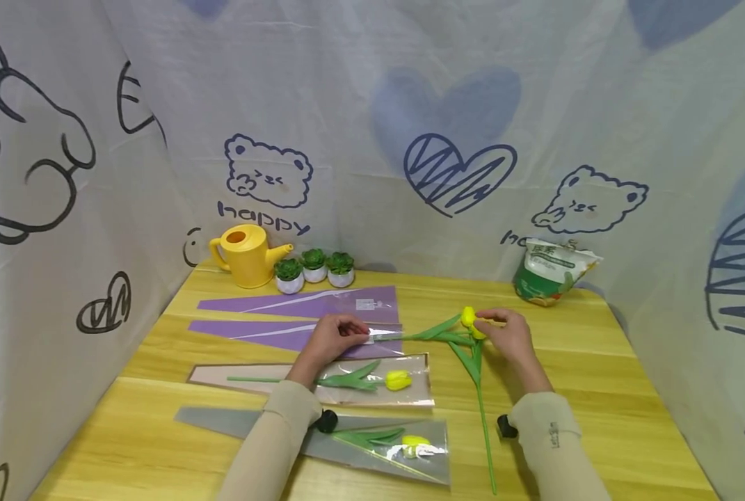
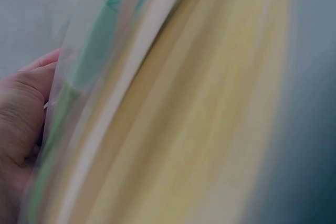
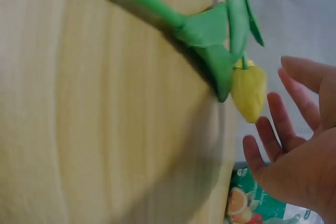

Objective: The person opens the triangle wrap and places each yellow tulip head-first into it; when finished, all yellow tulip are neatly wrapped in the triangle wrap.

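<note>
Toward the left, left hand [image 1: 331,335] pinching the open end of a purple sleeve [image 1: 297,332] flat on the wooden table [image 1: 597,362]. Further right, right hand [image 1: 508,334], fingers spread and relaxed, grasping nothing, beside yellow tulips [image 1: 469,319] lying there.
</note>
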Demonstrator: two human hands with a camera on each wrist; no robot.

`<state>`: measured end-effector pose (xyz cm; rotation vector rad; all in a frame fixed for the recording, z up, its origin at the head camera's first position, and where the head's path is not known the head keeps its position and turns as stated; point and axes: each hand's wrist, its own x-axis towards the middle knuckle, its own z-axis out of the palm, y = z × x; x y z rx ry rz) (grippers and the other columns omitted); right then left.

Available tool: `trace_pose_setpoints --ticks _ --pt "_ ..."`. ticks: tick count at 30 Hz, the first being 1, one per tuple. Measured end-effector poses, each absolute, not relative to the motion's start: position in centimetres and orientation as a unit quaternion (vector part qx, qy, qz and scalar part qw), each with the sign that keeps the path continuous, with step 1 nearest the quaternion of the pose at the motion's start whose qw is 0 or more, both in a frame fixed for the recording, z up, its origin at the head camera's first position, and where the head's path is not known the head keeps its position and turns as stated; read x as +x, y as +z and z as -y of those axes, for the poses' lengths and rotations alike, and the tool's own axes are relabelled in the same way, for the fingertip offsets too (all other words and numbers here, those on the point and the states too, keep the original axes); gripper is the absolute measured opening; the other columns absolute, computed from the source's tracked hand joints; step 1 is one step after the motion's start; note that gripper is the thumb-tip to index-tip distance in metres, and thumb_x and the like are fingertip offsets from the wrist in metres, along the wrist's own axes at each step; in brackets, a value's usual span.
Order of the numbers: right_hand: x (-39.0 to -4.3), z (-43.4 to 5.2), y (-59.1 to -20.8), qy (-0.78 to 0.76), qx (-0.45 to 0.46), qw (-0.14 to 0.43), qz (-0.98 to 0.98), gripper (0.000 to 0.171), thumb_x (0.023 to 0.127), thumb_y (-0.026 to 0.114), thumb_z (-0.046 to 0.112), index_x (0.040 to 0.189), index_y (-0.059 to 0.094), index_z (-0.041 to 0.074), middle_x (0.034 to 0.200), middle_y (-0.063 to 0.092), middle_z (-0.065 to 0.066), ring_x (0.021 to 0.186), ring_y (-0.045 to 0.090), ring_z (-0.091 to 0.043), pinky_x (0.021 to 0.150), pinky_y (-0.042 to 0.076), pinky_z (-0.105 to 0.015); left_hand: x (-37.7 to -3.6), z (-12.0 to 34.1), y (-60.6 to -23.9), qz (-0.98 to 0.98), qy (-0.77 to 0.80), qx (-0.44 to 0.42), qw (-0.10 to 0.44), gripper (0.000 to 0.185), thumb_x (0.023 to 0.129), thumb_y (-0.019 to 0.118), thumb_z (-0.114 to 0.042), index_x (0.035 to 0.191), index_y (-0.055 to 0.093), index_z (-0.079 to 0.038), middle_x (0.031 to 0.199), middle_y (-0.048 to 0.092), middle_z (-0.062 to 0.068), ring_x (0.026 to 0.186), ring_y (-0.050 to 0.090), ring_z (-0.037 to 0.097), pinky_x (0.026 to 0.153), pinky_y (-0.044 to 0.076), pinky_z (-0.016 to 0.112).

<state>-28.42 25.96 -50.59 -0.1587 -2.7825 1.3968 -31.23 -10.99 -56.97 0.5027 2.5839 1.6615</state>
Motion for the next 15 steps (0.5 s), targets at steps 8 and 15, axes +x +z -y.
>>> trace_pose_setpoints --ticks 8,15 --pt "-29.6 -26.2 -52.6 0.376 0.022 0.008 0.926 0.020 0.096 0.073 0.014 0.111 0.078 0.001 0.131 0.064 -0.026 0.126 0.053 -0.046 0.109 0.041 -0.061 -31.3 11.1 -57.1 -0.832 0.531 0.159 0.018 0.011 0.088 0.084 -0.016 0.097 0.081 -0.013 0.087 0.077 0.003 0.074 0.064 0.010 0.068 0.051 0.023" --pt "-29.5 -26.1 -53.3 0.336 0.067 0.029 0.939 0.013 0.094 0.075 0.012 0.101 0.080 0.003 0.123 0.067 -0.026 0.118 0.055 -0.046 0.106 0.041 -0.061 -31.2 11.1 -56.9 -0.834 0.528 0.159 0.013 0.012 0.087 0.085 -0.015 0.098 0.081 -0.012 0.088 0.077 0.004 0.074 0.064 0.009 0.068 0.051 0.022"
